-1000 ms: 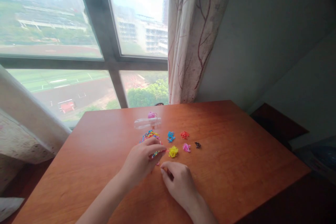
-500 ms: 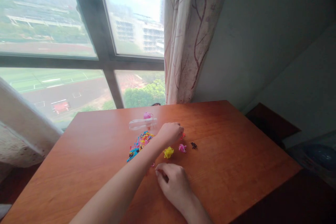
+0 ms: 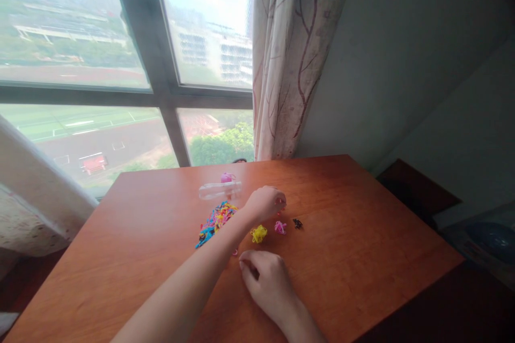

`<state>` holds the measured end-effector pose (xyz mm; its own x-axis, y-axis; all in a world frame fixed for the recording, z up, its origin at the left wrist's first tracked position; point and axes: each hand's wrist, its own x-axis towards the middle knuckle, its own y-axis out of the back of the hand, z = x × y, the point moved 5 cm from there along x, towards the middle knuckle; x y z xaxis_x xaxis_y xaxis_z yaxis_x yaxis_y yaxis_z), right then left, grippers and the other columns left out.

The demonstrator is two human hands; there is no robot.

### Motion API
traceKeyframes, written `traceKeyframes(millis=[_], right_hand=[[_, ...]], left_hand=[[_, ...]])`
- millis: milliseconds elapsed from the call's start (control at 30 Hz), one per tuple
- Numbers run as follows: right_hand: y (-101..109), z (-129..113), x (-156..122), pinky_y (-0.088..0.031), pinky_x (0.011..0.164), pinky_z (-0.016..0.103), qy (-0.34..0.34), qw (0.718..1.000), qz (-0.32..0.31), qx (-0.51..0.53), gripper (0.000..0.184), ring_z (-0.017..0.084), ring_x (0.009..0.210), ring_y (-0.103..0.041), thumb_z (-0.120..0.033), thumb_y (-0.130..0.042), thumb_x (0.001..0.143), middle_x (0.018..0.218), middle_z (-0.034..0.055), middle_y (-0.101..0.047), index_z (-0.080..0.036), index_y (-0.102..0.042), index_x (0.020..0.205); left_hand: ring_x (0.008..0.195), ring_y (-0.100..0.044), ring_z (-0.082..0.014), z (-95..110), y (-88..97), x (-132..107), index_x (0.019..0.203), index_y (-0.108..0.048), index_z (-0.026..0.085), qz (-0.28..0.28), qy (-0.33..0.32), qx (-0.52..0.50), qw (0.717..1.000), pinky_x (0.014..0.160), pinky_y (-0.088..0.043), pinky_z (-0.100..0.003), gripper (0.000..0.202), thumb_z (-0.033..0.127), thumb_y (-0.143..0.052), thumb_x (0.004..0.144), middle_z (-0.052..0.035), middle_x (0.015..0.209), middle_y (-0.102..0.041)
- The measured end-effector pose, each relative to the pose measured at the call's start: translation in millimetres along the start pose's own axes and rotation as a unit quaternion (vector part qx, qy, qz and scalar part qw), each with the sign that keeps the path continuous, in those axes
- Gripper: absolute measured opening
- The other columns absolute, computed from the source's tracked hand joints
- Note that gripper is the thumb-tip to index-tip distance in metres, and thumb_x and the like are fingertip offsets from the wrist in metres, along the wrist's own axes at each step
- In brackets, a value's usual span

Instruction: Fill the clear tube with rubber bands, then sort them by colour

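My left hand (image 3: 265, 201) reaches across to the right with fingers curled down over a few red rubber bands (image 3: 284, 209). Its fingertips partly hide them, and I cannot make out what is between them. My right hand (image 3: 266, 273) rests nearer me, thumb and fingertips pinched together; whatever they hold is too small to tell. A pink band (image 3: 235, 252) lies just left of those fingertips. Beyond the right hand are a yellow clump of bands (image 3: 259, 234), a pink clump (image 3: 280, 228) and a small black clump (image 3: 298, 223). A mixed multicoloured heap (image 3: 217, 220) is partly behind my left forearm.
A clear plastic container (image 3: 219, 191) lies past the heap, with a round pink object (image 3: 227, 177) behind it. All this is on a brown wooden table (image 3: 362, 236). A window (image 3: 161, 99) and a patterned curtain (image 3: 281, 64) stand at its far edge.
My left hand has shifted slightly and its fingers have turned, so more of the red bands shows beneath them. The right hand keeps its pinch in place.
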<state>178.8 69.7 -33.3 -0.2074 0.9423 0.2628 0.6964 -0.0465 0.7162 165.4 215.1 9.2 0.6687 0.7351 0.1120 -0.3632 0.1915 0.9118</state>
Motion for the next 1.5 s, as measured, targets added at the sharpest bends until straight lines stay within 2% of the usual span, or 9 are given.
traceKeyframes(millis=[133,267,467,633,800,967,1133,1267,1500], right_hand=[[-0.2,0.1,-0.7,-0.038,0.062,0.022,-0.001,1.000,0.000,0.001,0.015,0.015,0.065,-0.062,-0.013,-0.055,0.085,0.072,-0.0004,-0.069,-0.022,-0.067,0.084],[0.4,-1.6,0.0,-0.037,0.063,0.022,-0.003,1.000,-0.011,0.010,0.016,0.014,0.066,-0.062,-0.013,-0.054,0.086,0.073,-0.0006,-0.069,-0.022,-0.066,0.083],[0.7,-2.2,-0.1,-0.037,0.062,0.021,-0.010,1.000,-0.025,0.001,0.016,0.014,0.065,-0.063,-0.014,-0.053,0.087,0.072,-0.0006,-0.070,-0.022,-0.067,0.085],[-0.1,-2.8,-0.5,-0.037,0.061,0.022,-0.010,0.999,-0.027,-0.022,0.016,0.014,0.066,-0.063,-0.015,-0.055,0.086,0.071,-0.0018,-0.070,-0.024,-0.068,0.084],[-1.2,-4.5,0.5,-0.034,0.058,0.023,-0.010,0.999,-0.029,-0.044,0.015,0.013,0.063,-0.061,-0.017,-0.055,0.086,0.068,-0.0029,-0.068,-0.024,-0.066,0.081],[-3.9,-5.8,2.1,-0.033,0.058,0.024,-0.012,0.997,-0.035,-0.061,0.013,0.013,0.063,-0.062,-0.017,-0.056,0.086,0.070,-0.0037,-0.068,-0.025,-0.065,0.083],[-6.7,-10.6,6.5,-0.034,0.059,0.023,-0.021,0.998,-0.035,-0.058,0.015,0.014,0.063,-0.064,-0.017,-0.057,0.086,0.072,-0.0037,-0.070,-0.027,-0.066,0.092],[-12.3,-15.5,12.7,-0.037,0.063,0.022,0.003,0.999,-0.028,-0.038,0.021,0.015,0.071,-0.067,-0.015,-0.055,0.087,0.080,-0.0025,-0.073,-0.027,-0.065,0.101],[-19.6,-16.0,15.1,-0.038,0.064,0.020,0.037,0.998,-0.025,-0.049,0.016,0.015,0.073,-0.067,-0.013,-0.053,0.087,0.079,-0.0005,-0.072,-0.024,-0.065,0.086]], left_hand=[[0.076,-0.068,-0.0192,-2.4,0.3,0.1,0.089,-0.076,0.023,0.015,0.015,-0.005,1.000,0.069,-0.050,-0.026,0.016,0.025,-0.063,0.080,-0.0045,0.085,-0.075],[0.077,-0.067,-0.0190,-5.9,17.1,-15.9,0.097,-0.074,0.023,0.041,0.026,-0.011,0.999,0.068,-0.049,-0.025,0.020,0.026,-0.060,0.083,-0.0048,0.089,-0.074],[0.073,-0.065,-0.0168,-16.5,51.5,-76.2,0.096,-0.072,0.021,0.080,0.052,-0.027,0.995,0.067,-0.045,-0.024,0.021,0.026,-0.053,0.089,-0.0033,0.084,-0.074],[0.069,-0.063,-0.0156,-26.7,64.7,-128.6,0.091,-0.071,0.021,0.109,0.093,-0.047,0.989,0.062,-0.043,-0.023,0.018,0.025,-0.054,0.087,-0.0021,0.079,-0.073],[0.059,-0.058,-0.0126,-38.8,56.5,-166.5,0.090,-0.070,0.019,0.140,0.133,-0.099,0.976,0.056,-0.042,-0.021,0.021,0.028,-0.051,0.089,-0.0015,0.075,-0.071],[0.065,-0.063,-0.0143,-47.1,37.1,-189.5,0.088,-0.070,0.018,0.157,0.151,-0.145,0.965,0.062,-0.047,-0.022,0.021,0.027,-0.051,0.090,-0.0022,0.077,-0.073],[0.063,-0.063,-0.0148,-47.2,28.1,-195.2,0.089,-0.070,0.019,0.157,0.150,-0.149,0.965,0.062,-0.048,-0.022,0.020,0.026,-0.052,0.089,-0.0021,0.075,-0.073],[0.068,-0.065,-0.0159,-47.1,25.9,-194.7,0.090,-0.070,0.019,0.147,0.147,-0.146,0.967,0.064,-0.048,-0.023,0.020,0.025,-0.051,0.090,-0.0031,0.079,-0.073],[0.070,-0.066,-0.0167,-48.6,27.7,-196.2,0.090,-0.070,0.021,0.150,0.151,-0.131,0.968,0.064,-0.048,-0.022,0.019,0.024,-0.052,0.090,-0.0033,0.080,-0.073]])
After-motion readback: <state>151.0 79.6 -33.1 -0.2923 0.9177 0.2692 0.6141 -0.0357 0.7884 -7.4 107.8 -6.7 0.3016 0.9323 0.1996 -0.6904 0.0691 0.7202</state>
